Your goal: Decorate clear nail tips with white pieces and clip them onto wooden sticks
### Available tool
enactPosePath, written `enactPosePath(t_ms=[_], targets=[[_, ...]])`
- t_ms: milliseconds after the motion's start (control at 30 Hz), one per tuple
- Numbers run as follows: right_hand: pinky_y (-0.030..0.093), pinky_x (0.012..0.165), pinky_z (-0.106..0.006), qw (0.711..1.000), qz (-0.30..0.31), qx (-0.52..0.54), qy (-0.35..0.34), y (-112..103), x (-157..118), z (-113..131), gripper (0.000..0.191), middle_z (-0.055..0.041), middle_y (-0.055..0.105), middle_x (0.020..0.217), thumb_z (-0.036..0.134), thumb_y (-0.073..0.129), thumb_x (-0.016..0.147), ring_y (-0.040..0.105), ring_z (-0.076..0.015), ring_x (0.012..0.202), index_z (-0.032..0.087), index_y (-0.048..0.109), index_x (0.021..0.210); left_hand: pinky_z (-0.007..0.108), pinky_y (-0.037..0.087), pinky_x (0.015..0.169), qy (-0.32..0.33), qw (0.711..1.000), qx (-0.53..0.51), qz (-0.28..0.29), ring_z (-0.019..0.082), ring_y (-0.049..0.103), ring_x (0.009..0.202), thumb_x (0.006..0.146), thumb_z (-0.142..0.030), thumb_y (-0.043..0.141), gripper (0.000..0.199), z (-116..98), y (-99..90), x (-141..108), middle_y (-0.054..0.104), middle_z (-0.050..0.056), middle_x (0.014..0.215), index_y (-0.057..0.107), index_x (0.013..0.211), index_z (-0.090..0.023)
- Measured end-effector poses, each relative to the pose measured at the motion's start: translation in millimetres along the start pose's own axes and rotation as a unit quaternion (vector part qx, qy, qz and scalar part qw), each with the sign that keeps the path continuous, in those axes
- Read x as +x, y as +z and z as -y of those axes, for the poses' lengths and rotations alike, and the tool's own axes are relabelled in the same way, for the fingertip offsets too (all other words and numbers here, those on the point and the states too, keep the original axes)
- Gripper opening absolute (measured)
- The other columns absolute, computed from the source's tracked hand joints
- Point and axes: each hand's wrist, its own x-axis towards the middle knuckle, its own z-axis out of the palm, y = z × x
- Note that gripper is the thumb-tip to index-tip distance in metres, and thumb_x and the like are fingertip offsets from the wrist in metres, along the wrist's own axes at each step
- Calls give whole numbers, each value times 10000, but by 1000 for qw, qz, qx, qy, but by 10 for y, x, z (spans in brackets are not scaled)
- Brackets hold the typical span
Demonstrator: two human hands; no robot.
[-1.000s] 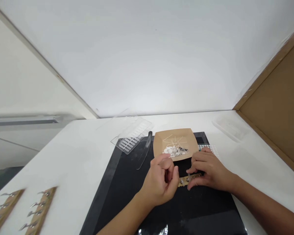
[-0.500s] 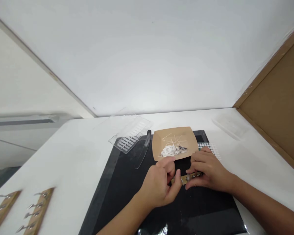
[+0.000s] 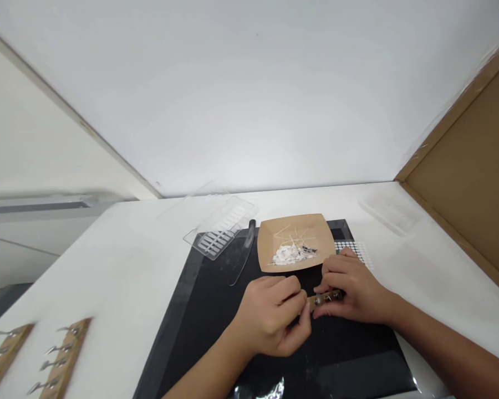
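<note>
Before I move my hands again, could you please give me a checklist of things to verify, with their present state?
1. Right hand grips one end of the small strip: ok.
2. Left hand is at the other end: ok.
3. Left fingertips pinch something: cannot tell, the fingers hide it.
4. Cardboard tray upright, white scraps inside: ok.
5. Black-handled tool apart from both hands: ok.
</note>
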Motion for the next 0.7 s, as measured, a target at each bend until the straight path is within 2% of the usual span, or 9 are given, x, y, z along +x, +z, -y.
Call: enactPosePath(t_ms=[133, 333, 500, 700], targets=[[257, 772, -356, 1000, 0, 4, 15, -5, 8, 18, 402, 19, 646, 791, 603, 814, 876, 592, -156, 757, 216, 704, 859, 329, 305, 468, 23, 999, 19, 17, 145, 427, 526, 830, -134, 663, 76, 4, -10, 12, 606, -3, 663, 717, 858, -179], [250, 765, -358, 1000, 4, 1, 16, 10, 14, 30, 363, 27, 643, 792, 553, 819, 890, 592, -153, 756, 216, 692, 853, 342, 299, 457, 42, 998, 16, 41, 152, 421, 519, 850, -174, 648, 81, 7, -1, 10, 600, 3, 651, 717, 809, -186], [247, 764, -358, 1000, 18, -9, 19, 22, 12, 17, 364, 29, 646, 803, 544, 840, 870, 586, -161, 768, 217, 681, 845, 324, 364, 476, 57, 997, -3, 54, 158, 475, 555, 860, -141, 645, 129, 3, 13, 17, 629, 6, 665, 751, 925, -180], [246, 764, -360, 1000, 18, -20, 15, 17, 22, 21, 352, 20, 638, 792, 531, 781, 923, 570, -156, 753, 213, 682, 810, 311, 424, 497, 58, 996, -28, 56, 156, 491, 569, 858, -118, 638, 147, 11, 3, 27, 648, 13, 671, 752, 927, -182]])
